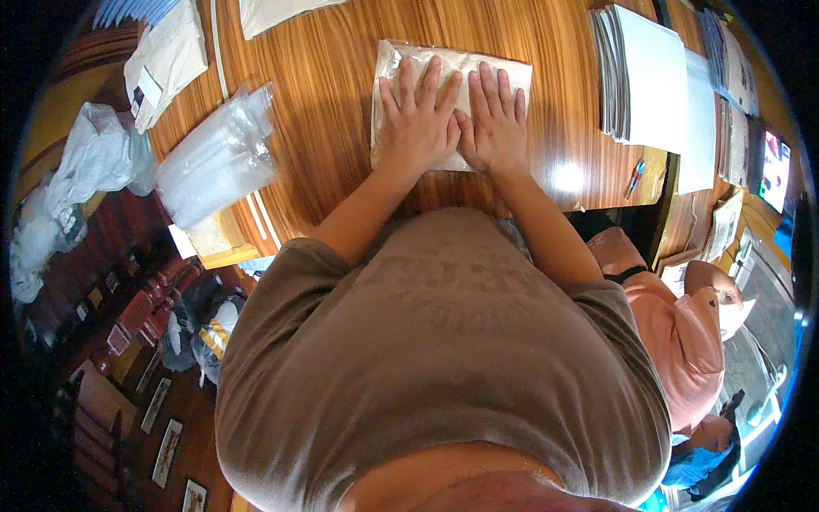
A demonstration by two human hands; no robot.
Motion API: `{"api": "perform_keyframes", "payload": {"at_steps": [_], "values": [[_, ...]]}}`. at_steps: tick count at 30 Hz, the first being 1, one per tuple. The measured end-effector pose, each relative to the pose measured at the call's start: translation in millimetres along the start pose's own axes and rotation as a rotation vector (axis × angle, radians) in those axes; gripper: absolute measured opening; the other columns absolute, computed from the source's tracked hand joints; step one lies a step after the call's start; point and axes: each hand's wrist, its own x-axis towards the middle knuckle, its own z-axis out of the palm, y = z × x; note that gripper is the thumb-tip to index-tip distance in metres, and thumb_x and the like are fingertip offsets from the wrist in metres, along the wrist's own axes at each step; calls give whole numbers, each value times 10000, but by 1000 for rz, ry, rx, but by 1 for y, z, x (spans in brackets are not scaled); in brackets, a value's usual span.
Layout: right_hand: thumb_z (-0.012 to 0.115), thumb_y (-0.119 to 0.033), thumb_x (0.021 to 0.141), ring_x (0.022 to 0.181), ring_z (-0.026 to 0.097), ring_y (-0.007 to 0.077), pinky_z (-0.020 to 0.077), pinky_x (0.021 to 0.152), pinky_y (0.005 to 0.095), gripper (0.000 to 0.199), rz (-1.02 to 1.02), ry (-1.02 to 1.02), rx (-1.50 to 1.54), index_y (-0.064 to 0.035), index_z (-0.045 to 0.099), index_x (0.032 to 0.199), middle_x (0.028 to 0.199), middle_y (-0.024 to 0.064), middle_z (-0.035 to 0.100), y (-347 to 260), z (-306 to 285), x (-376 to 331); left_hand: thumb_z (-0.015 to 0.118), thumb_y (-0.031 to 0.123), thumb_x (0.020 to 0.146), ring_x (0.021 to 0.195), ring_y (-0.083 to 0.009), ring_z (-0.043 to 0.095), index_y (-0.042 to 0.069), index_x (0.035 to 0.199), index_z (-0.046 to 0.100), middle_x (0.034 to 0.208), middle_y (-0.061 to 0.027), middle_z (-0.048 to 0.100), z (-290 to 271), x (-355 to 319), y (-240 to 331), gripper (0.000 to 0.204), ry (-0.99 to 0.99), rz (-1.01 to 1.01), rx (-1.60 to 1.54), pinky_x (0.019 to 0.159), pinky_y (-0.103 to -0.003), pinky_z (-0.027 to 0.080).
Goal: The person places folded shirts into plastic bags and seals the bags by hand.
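Note:
A folded cream garment in a clear plastic bag (pixel 452 61) lies flat on the wooden table (pixel 324 94). My left hand (pixel 418 119) rests palm down on its left half, fingers spread and pointing away from me. On the right half lies my right hand (pixel 495 124), also flat with its fingers stretched out. The two thumbs meet or nearly meet near the middle of the package. Both hands press on the plastic without gripping anything. Under the palms, the middle of the package is hidden.
Left on the table is a pile of clear plastic bags (pixel 217 158), with a folded cream garment with a tag (pixel 171 64) beyond it. At right stand a stack of white sheets (pixel 648 81) and a pen (pixel 635 177). Another person in a pink shirt (pixel 682 350) sits at right.

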Motion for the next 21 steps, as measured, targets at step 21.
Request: {"api": "perform_keyframes", "payload": {"at_steps": [21], "values": [[611,-433,999,1448,431,441,306,1204,583,699,-56,239,85,-22,446,1539,1572,297,429,26,-13,-8,655,334,992,1483,-419,380,103,1534,470,1566,-224,463,-16,1,-36,618,289,-216,-298,1232,-593,255]]}}
